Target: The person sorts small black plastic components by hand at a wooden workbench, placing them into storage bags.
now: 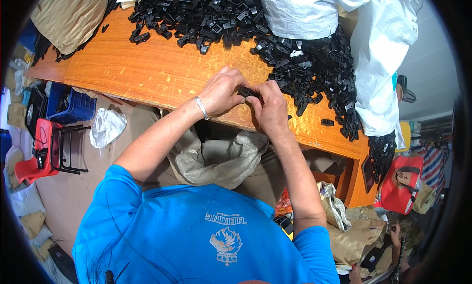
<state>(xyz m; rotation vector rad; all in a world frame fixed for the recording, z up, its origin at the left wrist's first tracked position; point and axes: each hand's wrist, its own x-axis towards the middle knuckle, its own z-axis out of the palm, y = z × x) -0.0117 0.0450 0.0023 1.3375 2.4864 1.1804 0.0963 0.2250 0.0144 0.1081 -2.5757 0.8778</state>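
Between both hands, just above the front edge of the wooden table [147, 80], is a small black plastic part [247, 91]. My left hand [223, 90], with a silvery bracelet at the wrist, closes on its left end with thumb and fingers. From the other side my right hand [269, 107] pinches the same part. Fingers hide much of it, so its exact kind cannot be told. A large heap of similar black plastic parts [201, 13] covers the far middle of the table. Another heap [314, 67] spreads along the right.
An open woven sack [216, 158] sits in my lap below the table edge. White sacks [300, 13] stand at the far right, a brown sack [71, 18] at the far left. Leftward on the floor are a blue crate [73, 106] and a red chair [42, 146].
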